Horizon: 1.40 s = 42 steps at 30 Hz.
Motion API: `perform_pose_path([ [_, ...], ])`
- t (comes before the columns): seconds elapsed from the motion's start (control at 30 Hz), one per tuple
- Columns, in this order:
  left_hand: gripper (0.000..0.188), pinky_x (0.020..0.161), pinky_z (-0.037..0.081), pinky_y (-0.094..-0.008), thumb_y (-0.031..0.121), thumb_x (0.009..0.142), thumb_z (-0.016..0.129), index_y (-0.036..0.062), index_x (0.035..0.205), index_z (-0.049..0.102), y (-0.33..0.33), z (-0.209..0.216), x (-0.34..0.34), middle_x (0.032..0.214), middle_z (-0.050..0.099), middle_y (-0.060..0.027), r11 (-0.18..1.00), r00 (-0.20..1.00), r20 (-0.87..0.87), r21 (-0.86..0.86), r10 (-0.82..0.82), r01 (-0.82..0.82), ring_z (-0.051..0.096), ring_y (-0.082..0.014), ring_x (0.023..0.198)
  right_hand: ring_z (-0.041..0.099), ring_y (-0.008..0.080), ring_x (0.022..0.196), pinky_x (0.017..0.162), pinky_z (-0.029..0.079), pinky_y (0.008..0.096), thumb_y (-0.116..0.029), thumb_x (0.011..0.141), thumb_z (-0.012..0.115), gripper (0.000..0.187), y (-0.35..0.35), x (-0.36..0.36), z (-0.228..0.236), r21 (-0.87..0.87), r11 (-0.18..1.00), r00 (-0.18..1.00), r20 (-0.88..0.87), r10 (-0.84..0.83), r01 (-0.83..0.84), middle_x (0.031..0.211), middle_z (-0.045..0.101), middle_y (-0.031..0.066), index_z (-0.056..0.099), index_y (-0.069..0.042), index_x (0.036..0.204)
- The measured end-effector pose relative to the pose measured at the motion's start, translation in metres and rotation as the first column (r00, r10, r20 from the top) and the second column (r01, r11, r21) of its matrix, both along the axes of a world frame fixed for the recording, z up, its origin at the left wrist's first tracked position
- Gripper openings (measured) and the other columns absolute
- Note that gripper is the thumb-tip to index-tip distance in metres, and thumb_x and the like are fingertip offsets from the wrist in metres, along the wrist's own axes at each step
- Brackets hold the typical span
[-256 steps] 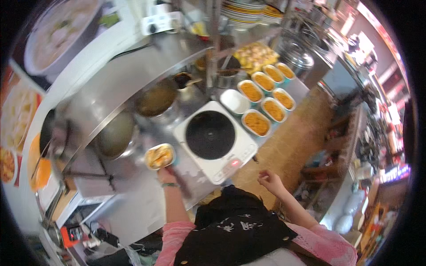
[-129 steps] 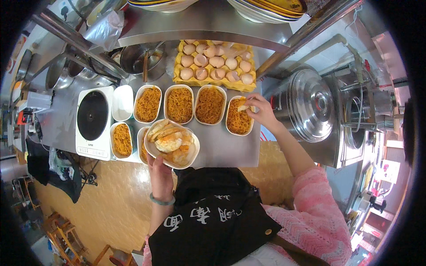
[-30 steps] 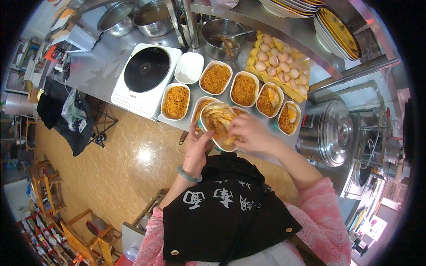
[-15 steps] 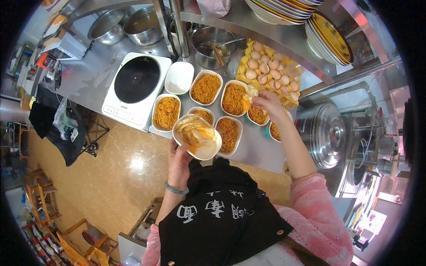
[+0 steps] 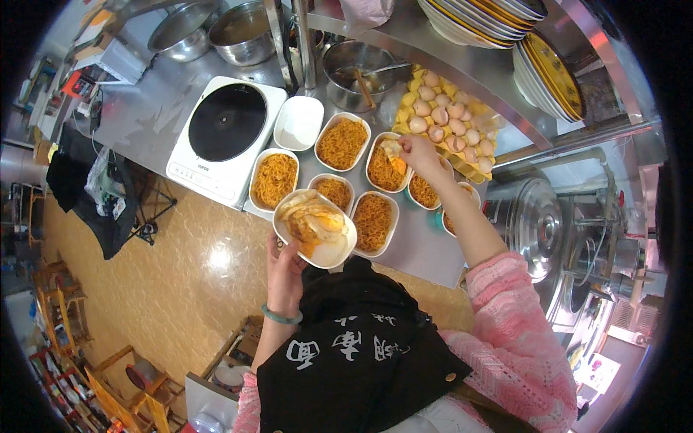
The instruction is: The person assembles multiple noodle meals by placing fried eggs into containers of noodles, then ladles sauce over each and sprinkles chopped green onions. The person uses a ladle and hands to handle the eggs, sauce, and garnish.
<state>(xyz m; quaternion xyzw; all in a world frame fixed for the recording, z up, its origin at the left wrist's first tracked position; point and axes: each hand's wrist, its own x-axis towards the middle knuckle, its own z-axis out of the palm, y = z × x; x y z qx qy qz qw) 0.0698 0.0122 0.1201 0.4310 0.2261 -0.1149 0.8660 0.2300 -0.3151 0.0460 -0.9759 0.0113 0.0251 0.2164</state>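
Observation:
My left hand [image 5: 286,273] grips a white oval dish [image 5: 330,252] by its near left side, tilted above the counter's front edge. Folded fried eggs [image 5: 310,216] with orange yolk lie in this dish. My right hand [image 5: 420,154] is closed in a pinch on another fried egg [image 5: 394,153], whose yolk end rests over the noodles [image 5: 382,172] in a white container. Around it stand several more white containers of reddish-brown noodles [image 5: 342,143]. My right forearm partly covers the containers at the right.
An induction cooker [image 5: 227,130] and an unfilled white container [image 5: 298,124] stand at the left. Behind are a steel pot [image 5: 351,81] with utensils and a yellow tray of eggs [image 5: 440,115]. A steel shelf [image 5: 462,65] bearing stacked plates overhangs the back right. A lidded steel pot [image 5: 530,216] stands right.
My right hand has moved left and slightly up, bringing the fried egg over the noodles. The dish in my left hand has shifted a little left and tilted more toward view.

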Motion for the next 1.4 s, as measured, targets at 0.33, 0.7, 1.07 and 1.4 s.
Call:
perform_pose_path([
  [0.33, 0.054, 0.082, 0.049, -0.0349, 0.015, 0.083, 0.055, 0.0055, 0.129, 0.029, -0.007, 0.006, 0.005, 0.119, 0.048, -0.0116, 0.996, 0.999, 0.021, -0.068, -0.048, 0.049, 0.054, -0.0213, 0.104, 0.059, 0.0229, 0.069, 0.060, 0.048, 0.0338, -0.019, 0.073, 0.064, 0.014, 0.101, -0.087, 0.118, 0.261, 0.790, 0.832, 0.158, 0.532, -0.555, 0.077, 0.056, 0.0065, 0.061, -0.008, 0.081],
  [0.7, 0.049, 0.072, 0.051, -0.0324, 0.018, 0.083, 0.056, 0.0078, 0.125, 0.031, -0.014, 0.010, 0.015, 0.105, 0.054, -0.0094, 0.970, 0.973, -0.064, -0.118, -0.221, 0.212, 0.060, -0.0197, 0.089, 0.055, 0.0220, 0.091, 0.071, 0.047, 0.0346, -0.014, 0.072, 0.057, 0.012, 0.147, -0.096, 0.136, -0.086, 0.576, 0.549, 0.219, 0.807, -0.813, 0.090, 0.053, 0.0063, 0.060, -0.010, 0.082],
  [1.07, 0.054, 0.064, 0.049, -0.0290, 0.019, 0.080, 0.062, 0.0076, 0.124, 0.032, -0.022, 0.014, 0.022, 0.094, 0.057, -0.0063, 0.969, 0.947, -0.203, -0.072, -0.248, 0.238, 0.059, -0.0150, 0.073, 0.053, 0.0202, 0.092, 0.084, 0.040, 0.0381, -0.014, 0.065, 0.066, 0.015, 0.130, -0.103, 0.117, 0.046, 0.699, 0.682, 0.274, 0.678, -0.714, 0.091, 0.054, 0.0041, 0.063, -0.010, 0.079],
  [1.4, 0.058, 0.065, 0.049, -0.0281, 0.016, 0.079, 0.062, 0.0068, 0.125, 0.029, -0.034, 0.014, 0.021, 0.097, 0.055, -0.0081, 0.974, 0.969, -0.097, -0.055, -0.226, 0.222, 0.059, -0.0161, 0.078, 0.056, 0.0186, 0.087, 0.080, 0.044, 0.0301, -0.011, 0.064, 0.070, 0.019, 0.110, -0.099, 0.112, 0.675, 0.678, 0.954, 0.156, 0.255, -0.292, 0.088, 0.060, 0.0063, 0.065, -0.005, 0.082],
])
